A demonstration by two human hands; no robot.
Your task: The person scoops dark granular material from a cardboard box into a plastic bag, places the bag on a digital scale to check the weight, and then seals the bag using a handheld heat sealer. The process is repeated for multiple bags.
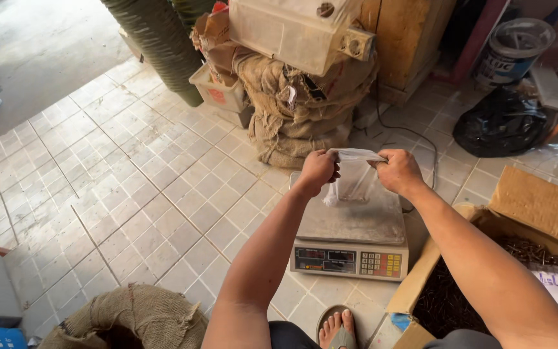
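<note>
Two hands hold one thin clear plastic bag (355, 176) by its mouth. My left hand (318, 170) is closed in a fist on the left edge of the bag, and my right hand (400, 170) pinches the right edge, so the fingers of both are clamped on the plastic and stretch the opening between them. The bag hangs down just above the steel plate of a digital scale (351, 226); I cannot tell if its bottom touches the plate. Something small and dark seems to lie at the bottom of the bag, but it is too blurred to be sure.

I judge that the step in hand is the opening of the bag over the scale. The next move, I think, calls for one hand to keep the mouth open while the other is free, and for a gentle pull, because such thin plastic tears easily.

Beside my right arm stands an open cardboard box (524, 213) with dark nails inside. My bare foot in a sandal (338, 326) is near the front of the scale. The scale sits on a floor of small pale tiles (130, 187), dusty. Behind it lie burlap sacks (295, 103), farther right a black plastic bag (500, 123) and a bucket (513, 48), and another burlap sack (134, 320) is near my left knee.
</note>
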